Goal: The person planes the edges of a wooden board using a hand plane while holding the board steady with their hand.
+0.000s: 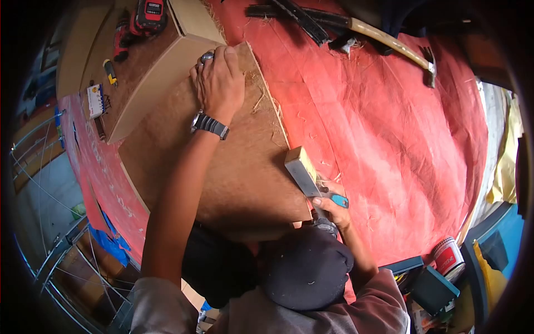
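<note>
A brown wooden board [222, 167] lies tilted in front of me, its long right edge over red sheeting. My left hand [218, 80], with a ring and a watch, rests at the board's far end. Its fingers bend over the edge there, with the tips hidden. Low at the board's right edge, my right hand [332, 209] is closed around what looks like a hand plane [303, 171], a block with a pale yellowish face and a grey side. A teal end [340, 201] sticks out beside the thumb. Curled wood shavings [260, 99] lie along the edge.
Red sheeting [400, 150] spreads to the right, with a hammer [395, 42] at its far side. At the back left are a red-black cordless drill [149, 14], a yellow cutter [110, 72] and a small box [95, 102]. A paint can [448, 259] stands lower right; metal bars [47, 261] lower left.
</note>
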